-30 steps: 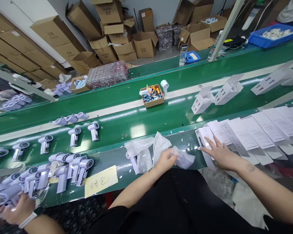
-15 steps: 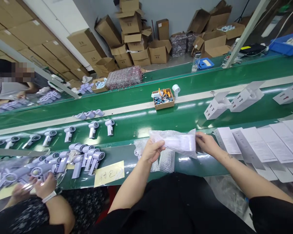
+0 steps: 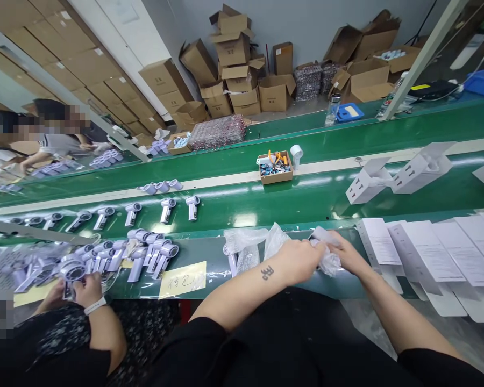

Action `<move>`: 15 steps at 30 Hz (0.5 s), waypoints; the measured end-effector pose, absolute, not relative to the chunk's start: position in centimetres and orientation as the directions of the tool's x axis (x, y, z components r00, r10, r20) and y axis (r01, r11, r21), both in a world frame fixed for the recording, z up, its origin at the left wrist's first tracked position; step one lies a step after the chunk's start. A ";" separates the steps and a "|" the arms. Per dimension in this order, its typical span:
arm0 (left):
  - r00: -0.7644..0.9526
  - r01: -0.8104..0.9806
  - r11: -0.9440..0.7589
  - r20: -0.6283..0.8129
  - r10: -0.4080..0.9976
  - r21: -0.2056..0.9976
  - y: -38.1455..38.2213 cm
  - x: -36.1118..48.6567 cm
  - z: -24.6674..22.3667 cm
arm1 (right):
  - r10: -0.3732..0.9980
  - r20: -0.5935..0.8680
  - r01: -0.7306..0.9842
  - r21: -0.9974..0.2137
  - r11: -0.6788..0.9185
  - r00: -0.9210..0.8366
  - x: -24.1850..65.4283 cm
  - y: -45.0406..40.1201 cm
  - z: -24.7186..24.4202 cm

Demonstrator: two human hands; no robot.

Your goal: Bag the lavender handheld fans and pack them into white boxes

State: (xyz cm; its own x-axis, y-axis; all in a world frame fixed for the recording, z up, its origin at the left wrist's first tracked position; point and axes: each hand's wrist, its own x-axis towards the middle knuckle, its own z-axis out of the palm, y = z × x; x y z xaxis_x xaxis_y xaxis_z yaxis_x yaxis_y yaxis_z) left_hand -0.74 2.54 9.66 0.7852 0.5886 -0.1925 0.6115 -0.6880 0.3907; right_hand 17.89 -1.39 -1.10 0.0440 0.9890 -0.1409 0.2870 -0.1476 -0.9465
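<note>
My left hand (image 3: 300,260) reaches across my front, its fingers closed on a crumpled clear bubble-wrap bag (image 3: 331,263). On the bag's right side my right hand (image 3: 347,255) grips it too, fingers partly hidden. A pale, smooth part (image 3: 325,235) shows at the bag's top between the hands; the rest of the contents is hidden. Left of my hands, another bubble-wrap bag (image 3: 248,260) lies on the bench beside a lavender dryer-shaped device (image 3: 232,260). A further piece of clear wrap (image 3: 275,242) sits just behind my left forearm.
White boxes with printed faces (image 3: 411,247) stand at right. Open white cartons (image 3: 369,183) and a small parts box (image 3: 276,167) are on the green belt (image 3: 234,199). Several lavender devices (image 3: 137,263) are piled left, near a handwritten paper (image 3: 183,279) and a co-worker's hands (image 3: 86,290).
The bag was held out lengthwise between my hands; now it is bunched up further right. My left hand has moved right and turned over, close to my right hand.
</note>
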 end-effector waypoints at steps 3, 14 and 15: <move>0.735 0.677 -0.665 -0.233 0.637 0.316 2.0 1.1 8.5 | 0.991 -0.131 0.332 -0.936 -0.114 -0.032 17.6 -1.9 -0.5; 0.813 0.578 -0.809 -0.160 0.560 0.108 -0.8 -0.3 2.3 | 0.974 -0.227 0.094 -0.970 -0.225 -0.011 19.2 -6.6 -5.9; 0.803 0.593 -0.794 -0.170 0.571 0.138 -0.7 -0.4 1.9 | 0.979 -0.205 0.134 -0.970 -0.202 -0.009 18.4 -6.7 -6.5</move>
